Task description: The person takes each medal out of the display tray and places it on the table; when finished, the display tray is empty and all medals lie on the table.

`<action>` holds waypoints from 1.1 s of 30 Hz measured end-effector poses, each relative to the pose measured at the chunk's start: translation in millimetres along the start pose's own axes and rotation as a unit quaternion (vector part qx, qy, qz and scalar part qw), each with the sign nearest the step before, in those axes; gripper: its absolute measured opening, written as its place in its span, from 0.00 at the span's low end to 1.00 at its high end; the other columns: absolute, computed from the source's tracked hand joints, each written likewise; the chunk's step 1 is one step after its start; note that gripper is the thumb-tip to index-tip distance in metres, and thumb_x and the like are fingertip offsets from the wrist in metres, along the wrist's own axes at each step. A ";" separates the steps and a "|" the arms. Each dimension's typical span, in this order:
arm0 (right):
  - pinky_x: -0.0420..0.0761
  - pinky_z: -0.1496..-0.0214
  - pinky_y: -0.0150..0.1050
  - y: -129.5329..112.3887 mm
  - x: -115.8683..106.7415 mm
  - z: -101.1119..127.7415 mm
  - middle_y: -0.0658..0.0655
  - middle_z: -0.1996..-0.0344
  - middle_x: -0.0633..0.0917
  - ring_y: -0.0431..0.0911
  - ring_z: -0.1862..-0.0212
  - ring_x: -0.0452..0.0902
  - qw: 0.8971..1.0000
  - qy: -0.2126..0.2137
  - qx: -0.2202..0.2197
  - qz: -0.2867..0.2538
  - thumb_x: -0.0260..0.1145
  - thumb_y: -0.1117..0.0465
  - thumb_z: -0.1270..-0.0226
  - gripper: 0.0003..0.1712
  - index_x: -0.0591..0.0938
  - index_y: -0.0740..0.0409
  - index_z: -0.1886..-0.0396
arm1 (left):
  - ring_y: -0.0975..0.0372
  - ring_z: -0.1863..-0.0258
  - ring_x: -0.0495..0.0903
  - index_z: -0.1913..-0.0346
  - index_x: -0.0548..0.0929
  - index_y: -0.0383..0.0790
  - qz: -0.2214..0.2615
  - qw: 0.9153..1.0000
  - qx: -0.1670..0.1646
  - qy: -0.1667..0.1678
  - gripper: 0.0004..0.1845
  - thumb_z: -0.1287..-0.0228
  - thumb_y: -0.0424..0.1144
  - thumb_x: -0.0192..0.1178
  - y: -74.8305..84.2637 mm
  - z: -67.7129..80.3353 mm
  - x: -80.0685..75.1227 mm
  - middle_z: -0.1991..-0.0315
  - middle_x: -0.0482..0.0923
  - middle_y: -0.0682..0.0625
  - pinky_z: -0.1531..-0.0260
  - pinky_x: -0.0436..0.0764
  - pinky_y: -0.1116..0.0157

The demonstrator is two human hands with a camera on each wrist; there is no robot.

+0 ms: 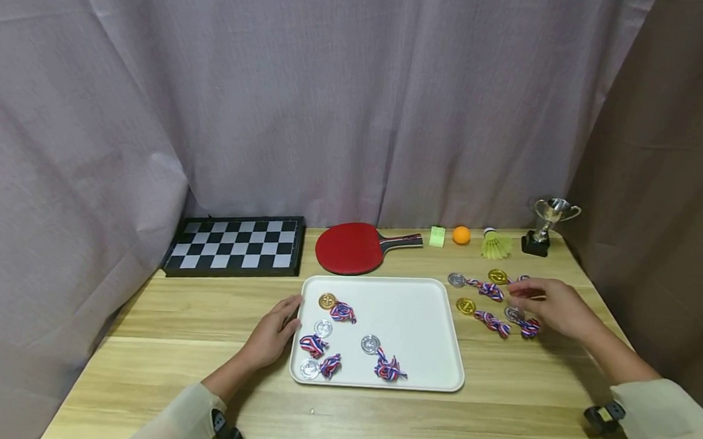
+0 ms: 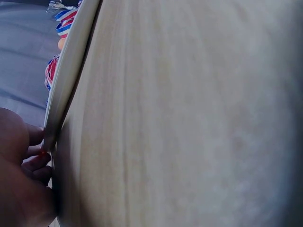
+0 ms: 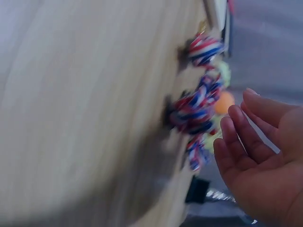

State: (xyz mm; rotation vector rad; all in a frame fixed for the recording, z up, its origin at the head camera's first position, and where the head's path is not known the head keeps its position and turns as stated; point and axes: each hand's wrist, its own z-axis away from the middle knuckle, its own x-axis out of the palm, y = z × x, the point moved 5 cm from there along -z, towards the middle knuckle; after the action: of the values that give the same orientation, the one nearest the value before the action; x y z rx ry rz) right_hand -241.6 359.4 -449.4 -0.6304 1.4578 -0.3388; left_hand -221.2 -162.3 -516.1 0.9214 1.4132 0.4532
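A white tray (image 1: 418, 317) lies in the middle of the wooden table (image 1: 201, 311). It carries a gold medal (image 1: 326, 301) and three silver medals (image 1: 370, 343), each with a red, white and blue ribbon. My left hand (image 1: 292, 315) rests on the table with its fingers (image 2: 35, 146) touching the tray rim (image 2: 71, 71) on the left side. To the right of the tray lie several more medals (image 1: 466, 306) with bunched ribbons (image 3: 194, 109). My right hand (image 1: 516, 293) hovers just over them, fingers (image 3: 236, 127) loosely extended and holding nothing.
Along the back of the table stand a folded chessboard (image 1: 235, 244), a red table-tennis paddle (image 1: 350, 247), a green cube (image 1: 438, 236), an orange ball (image 1: 461, 235), a yellow shuttlecock (image 1: 495, 245) and a small silver trophy (image 1: 547, 225). A curtain hangs behind.
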 end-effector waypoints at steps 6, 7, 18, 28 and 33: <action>0.87 0.49 0.44 -39.0 1.6 0.7 0.63 0.53 0.89 0.53 0.51 0.85 0.999 -0.011 -0.030 -0.016 0.71 0.60 0.29 0.18 0.86 0.65 0.45 | 0.42 0.23 0.62 0.24 0.66 0.30 0.001 1.000 0.002 0.002 0.28 0.23 0.31 0.56 0.1 -2.3 0.2 0.24 0.64 0.35 0.23 0.59 0.45; 0.87 0.49 0.42 -45.1 3.6 0.3 0.62 0.52 0.89 0.52 0.50 0.85 0.999 -0.016 -0.030 -0.019 0.72 0.60 0.29 0.18 0.86 0.64 0.45 | 0.42 0.23 0.62 0.24 0.66 0.30 0.003 1.000 0.004 0.002 0.28 0.23 0.31 0.56 0.5 -3.0 0.1 0.24 0.64 0.35 0.23 0.59 0.45; 0.84 0.51 0.32 -116.5 76.6 -8.3 0.62 0.54 0.89 0.47 0.53 0.84 0.978 -0.121 -0.084 -0.150 0.71 0.60 0.29 0.17 0.86 0.67 0.47 | 0.43 0.23 0.61 0.23 0.65 0.31 0.011 1.000 -0.008 -0.001 0.29 0.22 0.32 0.55 -0.6 -0.6 -0.3 0.23 0.63 0.35 0.22 0.58 0.46; 0.82 0.44 0.42 -168.4 144.9 -21.9 0.61 0.55 0.89 0.50 0.52 0.82 0.965 -0.163 -0.090 -0.184 0.73 0.63 0.33 0.17 0.86 0.67 0.47 | 0.41 0.24 0.62 0.24 0.66 0.29 0.003 1.000 0.010 0.005 0.28 0.23 0.30 0.56 1.2 -1.2 -0.5 0.24 0.64 0.33 0.23 0.59 0.44; 0.81 0.42 0.45 -174.6 164.2 -25.8 0.59 0.53 0.89 0.51 0.50 0.81 0.967 -0.170 -0.090 -0.164 0.76 0.63 0.37 0.19 0.86 0.64 0.48 | 0.41 0.24 0.62 0.24 0.66 0.29 0.004 1.000 0.003 0.004 0.28 0.23 0.30 0.56 1.3 1.5 -0.4 0.24 0.64 0.33 0.24 0.59 0.43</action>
State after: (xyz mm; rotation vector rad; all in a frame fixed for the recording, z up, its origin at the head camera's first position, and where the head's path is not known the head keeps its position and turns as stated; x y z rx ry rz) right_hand -221.9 121.1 -480.2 -1.0311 1.0590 -0.3369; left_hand -219.5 -162.2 -515.0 0.9319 1.4185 0.4590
